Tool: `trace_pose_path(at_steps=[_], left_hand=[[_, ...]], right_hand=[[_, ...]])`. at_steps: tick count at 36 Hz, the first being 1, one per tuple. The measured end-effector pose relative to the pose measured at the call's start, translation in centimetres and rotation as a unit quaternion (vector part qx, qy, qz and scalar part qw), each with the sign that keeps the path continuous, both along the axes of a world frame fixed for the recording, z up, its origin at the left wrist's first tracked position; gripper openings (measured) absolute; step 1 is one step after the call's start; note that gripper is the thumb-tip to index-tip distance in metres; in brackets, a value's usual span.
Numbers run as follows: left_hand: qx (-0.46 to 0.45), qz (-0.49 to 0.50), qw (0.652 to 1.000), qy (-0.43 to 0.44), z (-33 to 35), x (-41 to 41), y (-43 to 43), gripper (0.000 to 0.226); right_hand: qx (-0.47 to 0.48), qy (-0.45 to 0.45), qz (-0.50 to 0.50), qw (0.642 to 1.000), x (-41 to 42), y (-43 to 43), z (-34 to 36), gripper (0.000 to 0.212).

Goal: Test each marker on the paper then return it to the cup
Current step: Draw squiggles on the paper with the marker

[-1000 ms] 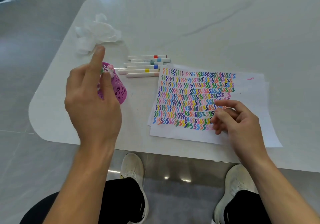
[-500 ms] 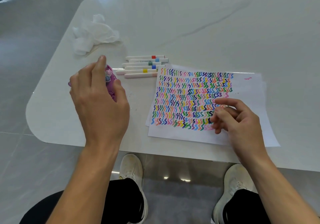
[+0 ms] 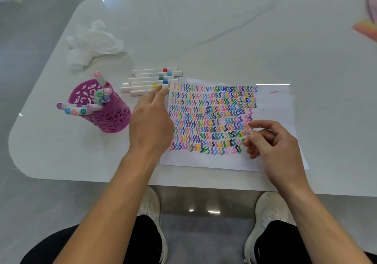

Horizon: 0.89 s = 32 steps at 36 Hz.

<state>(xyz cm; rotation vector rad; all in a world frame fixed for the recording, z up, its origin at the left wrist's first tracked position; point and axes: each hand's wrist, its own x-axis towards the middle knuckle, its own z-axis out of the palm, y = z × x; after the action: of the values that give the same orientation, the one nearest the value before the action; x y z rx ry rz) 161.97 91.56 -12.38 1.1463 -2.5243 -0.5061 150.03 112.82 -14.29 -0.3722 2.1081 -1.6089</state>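
L hand has left the perforated magenta metal cup, standing left of the squiggle-covered white paper sheet. Its straight fingers now touch the white loose markers at the sheet's top-left corner. R hand stays on the sheet, loosely curled, empty.

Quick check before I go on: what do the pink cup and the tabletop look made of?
Pink cup: thin metal or hard plastic, I cannot tell which; pierced leaf cut-outs, matte magenta finish. Tabletop: glossy white stone-like slab with faint grey veins and glare; marble or an imitation.
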Motion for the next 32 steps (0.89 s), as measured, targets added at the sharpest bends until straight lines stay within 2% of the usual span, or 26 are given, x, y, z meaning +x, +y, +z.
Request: trace_pose_path(at_steps=[9, 16, 23, 27, 32], left_hand=[[0.009, -0.007, 0.999, -0.044, -3.0, -1.2, -2.4, 0.060], [-0.059, 0.042, 0.997, -0.011, -3.3, -1.0, -1.6, 0.037], [-0.103, 0.050, 0.993, -0.041, -3.1, -0.7, -1.4, 0.024], [-0.083, 0.071, 0.994, -0.028, -2.4, -0.4, -1.3, 0.026], [-0.072, 0.082, 0.993, 0.037, -0.7, -0.3, -0.6, 0.025]], right_hand=[[0.014, -0.011, -0.018, 1.000, -0.9, 0.5, -0.4, 0.013], [0.018, -0.011, -0.037, 0.999, -0.9, 0.4, -0.6, 0.012], [0.025, -0.014, -0.049, 0.998, -0.7, 0.6, -0.6, 0.011], [0.016, -0.018, -0.049, 0.999, -0.6, 0.8, -0.6, 0.012], [-0.003, -0.023, -0.040, 0.999, -0.5, 1.0, -0.2, 0.012]])
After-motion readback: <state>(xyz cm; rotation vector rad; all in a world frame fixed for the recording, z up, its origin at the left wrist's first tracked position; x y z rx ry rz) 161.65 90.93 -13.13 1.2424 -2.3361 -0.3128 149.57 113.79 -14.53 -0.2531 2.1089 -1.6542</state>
